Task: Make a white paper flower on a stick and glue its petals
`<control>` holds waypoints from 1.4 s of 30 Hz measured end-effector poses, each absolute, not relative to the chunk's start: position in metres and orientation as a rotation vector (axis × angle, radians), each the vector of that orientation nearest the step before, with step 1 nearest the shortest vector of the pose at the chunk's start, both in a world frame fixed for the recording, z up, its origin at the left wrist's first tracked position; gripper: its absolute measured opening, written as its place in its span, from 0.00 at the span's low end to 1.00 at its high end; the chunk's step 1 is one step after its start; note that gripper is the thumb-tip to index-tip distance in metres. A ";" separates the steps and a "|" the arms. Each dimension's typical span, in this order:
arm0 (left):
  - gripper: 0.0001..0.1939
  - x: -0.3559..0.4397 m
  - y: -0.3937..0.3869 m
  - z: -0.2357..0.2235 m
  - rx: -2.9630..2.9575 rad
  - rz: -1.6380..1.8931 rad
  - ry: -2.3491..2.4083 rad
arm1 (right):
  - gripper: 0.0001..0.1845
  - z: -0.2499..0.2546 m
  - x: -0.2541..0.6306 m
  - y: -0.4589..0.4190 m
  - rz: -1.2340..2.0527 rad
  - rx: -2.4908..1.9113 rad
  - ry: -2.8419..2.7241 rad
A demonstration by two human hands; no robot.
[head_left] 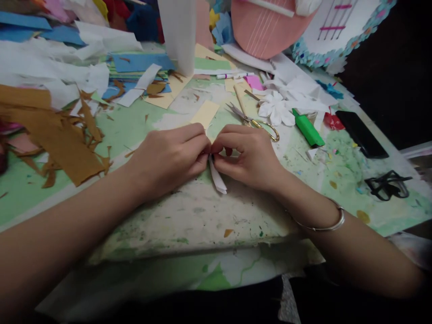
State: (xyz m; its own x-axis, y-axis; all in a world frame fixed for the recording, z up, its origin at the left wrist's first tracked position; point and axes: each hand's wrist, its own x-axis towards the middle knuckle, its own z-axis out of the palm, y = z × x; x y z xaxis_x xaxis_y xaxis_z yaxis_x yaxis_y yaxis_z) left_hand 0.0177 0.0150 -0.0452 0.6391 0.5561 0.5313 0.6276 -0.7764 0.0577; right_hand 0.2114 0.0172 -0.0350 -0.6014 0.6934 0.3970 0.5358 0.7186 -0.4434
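My left hand [172, 155] and my right hand [248, 155] meet at the middle of the worn green table [202, 216]. Both pinch a small folded white paper piece [217, 177], whose lower end sticks out below the fingertips. The fingers of each hand are curled tight round it, and the top of the piece is hidden between them. A silver bangle [326, 222] sits on my right wrist. A pale yellow paper strip [205, 113] lies just beyond my hands.
Gold-handled scissors [256, 121], a white paper flower [276, 109] and a green marker [308, 128] lie to the right. Brown paper scraps [57, 135] pile at the left. A black phone [362, 133], black glasses [386, 184] and a white paper roll [178, 31] stand around.
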 end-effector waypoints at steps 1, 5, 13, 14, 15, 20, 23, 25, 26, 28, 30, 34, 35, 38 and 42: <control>0.08 0.018 0.016 -0.046 -2.732 -0.826 -0.984 | 0.06 -0.036 0.210 0.017 0.391 -0.941 -2.357; 0.06 0.019 0.016 -0.046 -2.777 -0.802 -1.057 | 0.05 -0.037 0.206 0.016 0.405 -0.965 -2.296; 0.05 0.026 0.010 -0.039 -2.815 -0.708 -1.306 | 0.05 -0.040 0.201 0.015 0.405 -0.979 -2.193; 0.05 0.027 0.010 -0.039 -2.821 -0.707 -1.322 | 0.05 -0.040 0.200 0.015 0.407 -0.984 -2.185; 0.05 0.027 0.011 -0.039 -2.829 -0.705 -1.335 | 0.05 -0.040 0.200 0.015 0.408 -0.987 -2.177; 0.05 0.027 0.012 -0.039 -2.860 -0.721 -1.346 | 0.05 -0.040 0.200 0.015 0.418 -0.977 -2.167; 0.05 0.028 0.012 -0.039 -2.859 -0.734 -1.357 | 0.05 -0.040 0.200 0.014 0.425 -0.984 -2.165; 0.05 0.028 0.012 -0.039 -2.858 -0.737 -1.365 | 0.05 -0.040 0.200 0.014 0.433 -0.991 -2.167; 0.05 0.028 0.012 -0.039 -2.857 -0.740 -1.366 | 0.05 -0.040 0.200 0.014 0.436 -0.992 -2.168; 0.05 0.028 0.011 -0.039 -2.854 -0.756 -1.365 | 0.05 -0.039 0.200 0.014 0.439 -0.991 -2.167; 0.05 0.028 0.011 -0.040 -2.852 -0.776 -1.359 | 0.05 -0.039 0.200 0.015 0.439 -0.993 -2.170; 0.05 0.029 0.011 -0.041 -2.861 -0.800 -1.349 | 0.05 -0.040 0.200 0.014 0.445 -0.997 -2.165; 0.05 0.029 0.011 -0.041 -2.859 -0.807 -1.353 | 0.05 -0.041 0.199 0.014 0.443 -0.996 -2.163; 0.04 0.027 0.013 -0.041 -2.832 -0.880 -1.392 | 0.05 -0.041 0.200 0.012 0.430 -0.982 -2.190; 0.03 0.018 0.018 -0.038 -2.847 -1.016 -1.419 | 0.04 -0.039 0.203 0.013 0.413 -0.981 -2.189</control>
